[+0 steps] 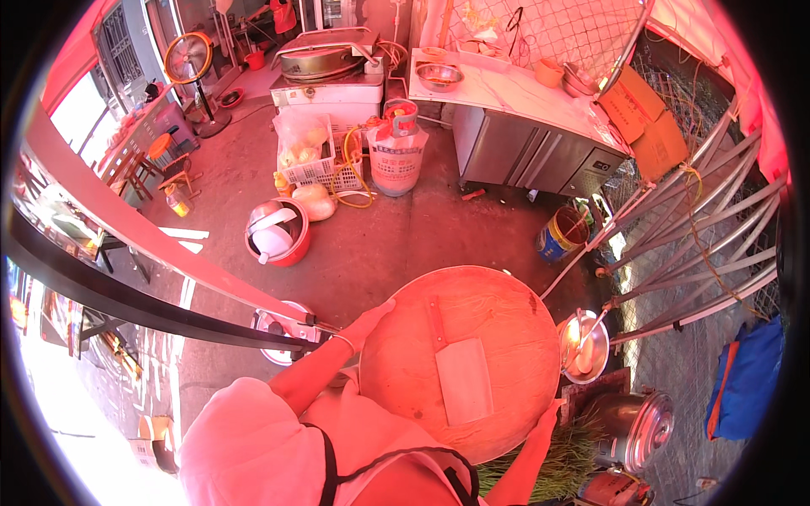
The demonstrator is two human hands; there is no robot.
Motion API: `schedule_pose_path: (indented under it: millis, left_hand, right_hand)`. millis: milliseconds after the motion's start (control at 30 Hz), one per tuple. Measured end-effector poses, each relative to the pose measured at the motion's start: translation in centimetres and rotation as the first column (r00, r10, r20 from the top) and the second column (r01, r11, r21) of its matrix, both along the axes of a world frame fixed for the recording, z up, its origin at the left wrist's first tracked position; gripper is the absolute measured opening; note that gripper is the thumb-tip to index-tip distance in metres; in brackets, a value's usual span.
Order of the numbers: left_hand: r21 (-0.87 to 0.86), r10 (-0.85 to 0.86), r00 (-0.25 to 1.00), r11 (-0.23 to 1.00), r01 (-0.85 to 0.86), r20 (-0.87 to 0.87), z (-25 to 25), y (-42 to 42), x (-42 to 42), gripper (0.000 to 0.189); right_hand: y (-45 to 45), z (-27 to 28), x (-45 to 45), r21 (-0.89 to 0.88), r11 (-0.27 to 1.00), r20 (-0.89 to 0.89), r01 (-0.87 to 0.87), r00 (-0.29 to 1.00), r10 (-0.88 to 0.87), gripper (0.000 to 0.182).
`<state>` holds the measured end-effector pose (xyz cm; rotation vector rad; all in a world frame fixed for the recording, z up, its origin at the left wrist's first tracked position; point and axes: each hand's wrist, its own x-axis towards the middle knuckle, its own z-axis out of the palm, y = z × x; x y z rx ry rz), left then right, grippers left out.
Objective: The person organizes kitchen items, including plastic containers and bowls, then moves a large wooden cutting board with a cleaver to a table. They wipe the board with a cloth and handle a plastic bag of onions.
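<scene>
A large round wooden chopping board [519,354] is in front of my body, gripped at its rim by both hands. On top of it lies a cleaver [465,379] with a wooden handle and a broad blade, the handle pointing away from me. My left hand [373,322] holds the upper left edge of the board; its fingers are partly out of sight. At the lower right edge is my right hand [544,420], its fingers mostly hidden by the board and the arm. No hand touches the cleaver.
A metal bowl [601,367] with utensils stands right of the board, above green stalks [569,449] and a steel pot [633,427]. Ahead are a red tub [297,250], a gas cylinder [397,161], a steel counter [506,148] and a blue bucket [550,243]. Metal poles [696,234] lean at right.
</scene>
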<state>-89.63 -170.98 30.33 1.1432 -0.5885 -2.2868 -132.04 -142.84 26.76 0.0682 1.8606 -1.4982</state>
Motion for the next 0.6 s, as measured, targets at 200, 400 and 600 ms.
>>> schedule_pose_path:
  millis: [200,400,600]
  left_hand:
    - [-0.034,0.115,0.992,0.993,-0.117,-0.057,-0.7,-4.7,-2.4,0.055]
    - [-0.056,0.121,0.989,0.990,-0.126,-0.087,-0.6,-14.4,-8.4,0.055]
    - [-0.011,0.079,0.991,0.997,-0.081,-0.105,0.6,-28.0,-13.7,0.054]
  right_hand:
    - [-9.7,-1.1,-5.8,-0.045,0.993,0.004,-0.108,0.994,0.108,0.084]
    - [-20.2,-2.0,-13.1,-0.085,0.993,-0.054,-0.087,0.995,0.082,0.076]
    - [-30.4,2.3,-15.9,0.052,0.990,-0.172,-0.128,0.976,0.135,0.079]
